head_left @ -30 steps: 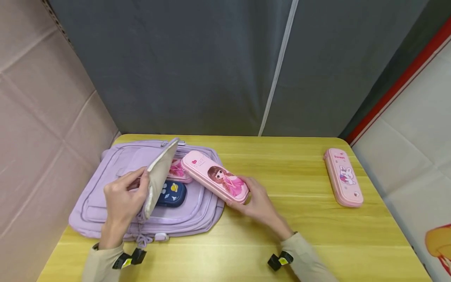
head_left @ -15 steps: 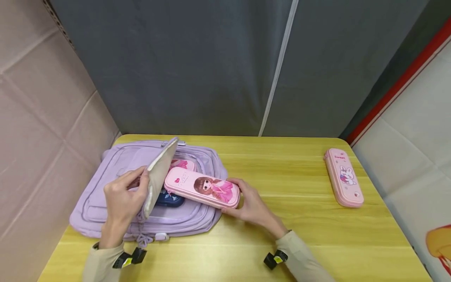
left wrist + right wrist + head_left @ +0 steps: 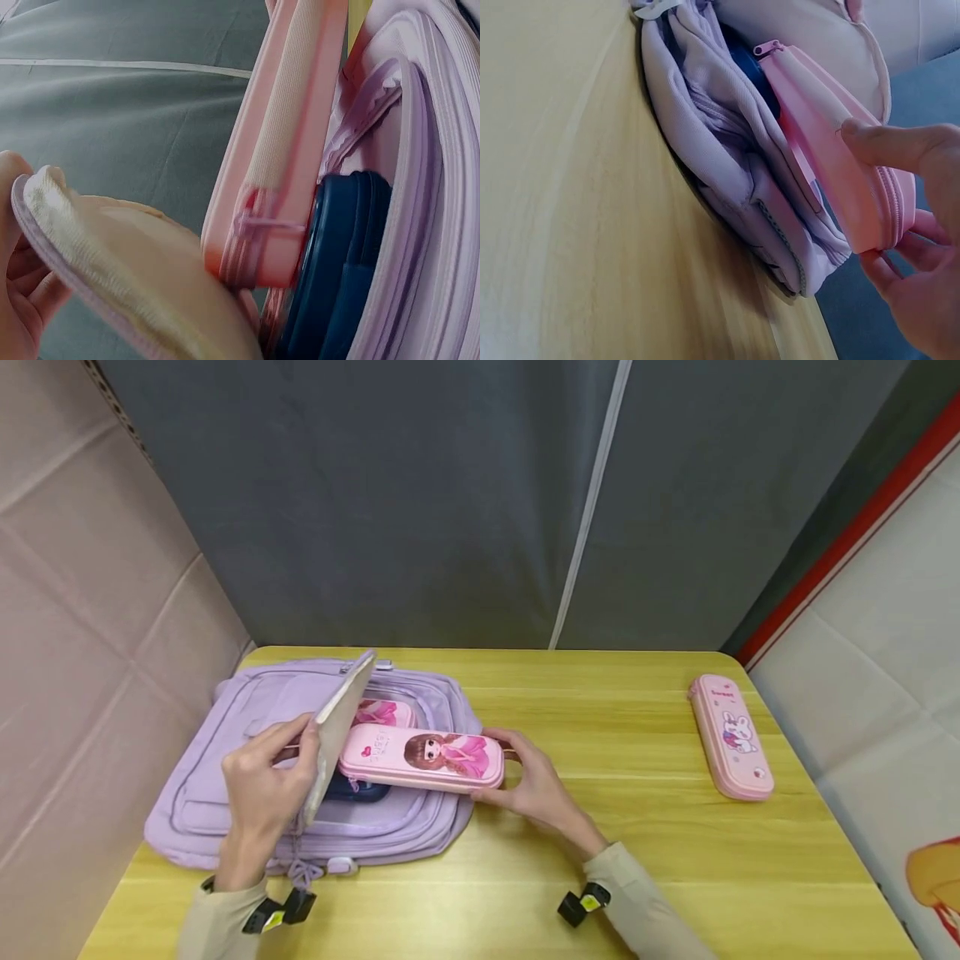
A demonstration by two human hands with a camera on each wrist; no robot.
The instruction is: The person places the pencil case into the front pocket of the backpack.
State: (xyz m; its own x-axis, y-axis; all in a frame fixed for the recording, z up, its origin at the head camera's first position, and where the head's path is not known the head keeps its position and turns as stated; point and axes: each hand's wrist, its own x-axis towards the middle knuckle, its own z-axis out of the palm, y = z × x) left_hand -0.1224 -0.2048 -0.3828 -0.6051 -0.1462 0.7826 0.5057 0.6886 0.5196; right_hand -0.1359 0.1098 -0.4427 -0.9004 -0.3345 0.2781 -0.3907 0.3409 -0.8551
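A lilac backpack (image 3: 247, 710) lies flat at the left of the table. My left hand (image 3: 270, 777) pinches the edge of its raised front flap (image 3: 341, 735), whose pale lining faces right. My right hand (image 3: 536, 785) grips the right end of a pink pencil case (image 3: 382, 756) printed with a doll in a pink dress. The case's left end reaches the opening beside the flap. Under it, a dark blue case (image 3: 345, 247) and another pink case (image 3: 386, 712) sit in the pocket, partly covered. In the right wrist view, my thumb (image 3: 885, 146) presses the held case's zipped side.
A pink pencil case with a rabbit print (image 3: 731, 739) lies at the table's right side. The yellow wooden table (image 3: 600, 710) ends at a dark grey curtain (image 3: 412, 510). Pale walls stand on both sides. A lilac cord (image 3: 303, 872) hangs at the backpack's front.
My right hand has brought the doll-print case leftward and down over the pocket, turning it closer to level. It now covers more of the blue case. My left hand keeps holding the flap.
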